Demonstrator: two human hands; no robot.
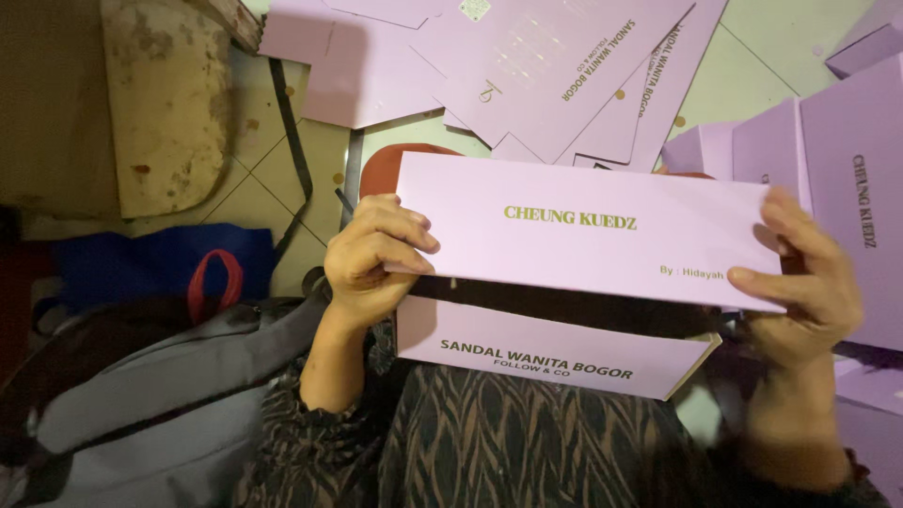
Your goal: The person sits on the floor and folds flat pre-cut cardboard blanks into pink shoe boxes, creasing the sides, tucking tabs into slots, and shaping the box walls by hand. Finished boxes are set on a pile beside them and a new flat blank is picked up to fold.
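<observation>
Left hand (372, 259) and right hand (809, 282) each clasped an end of the lilac cardboard box lid (583, 230), which hid most of the lilac box base (536, 357) beneath; flat lilac cardboard blanks (527, 66) crowded the floor beyond.

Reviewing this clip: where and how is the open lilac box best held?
By the two short ends of the raised lid, one hand from each side, as the left hand and right hand do now. The lid panel is long, thin and tilted above the box base, so end grips likely steady it.
</observation>
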